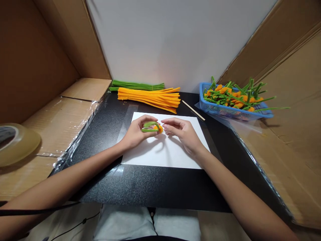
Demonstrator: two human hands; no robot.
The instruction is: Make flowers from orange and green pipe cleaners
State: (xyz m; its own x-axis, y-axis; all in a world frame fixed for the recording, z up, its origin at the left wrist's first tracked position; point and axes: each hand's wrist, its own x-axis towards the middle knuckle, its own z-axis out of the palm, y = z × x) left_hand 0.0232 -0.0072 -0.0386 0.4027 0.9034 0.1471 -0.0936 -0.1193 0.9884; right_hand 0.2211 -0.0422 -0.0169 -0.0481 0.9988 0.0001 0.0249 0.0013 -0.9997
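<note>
Over the white sheet of paper (160,157), my left hand (139,132) pinches a small pipe-cleaner flower (159,129) with a fuzzy orange bloom. Its green stem (150,124) curves back in a loop over my left fingers. From the other side, my right hand (182,132) reaches in with bent fingers, its thumb and fingertips closed at the bloom's right edge. The fingertips partly cover the bloom.
A bundle of orange pipe cleaners (147,98) lies at the back, before green pipe cleaners (137,85). Right of them are a thin wooden stick (193,110) and a blue basket (213,108) of orange-and-green pieces. A tape roll (27,144) sits left on cardboard (50,124).
</note>
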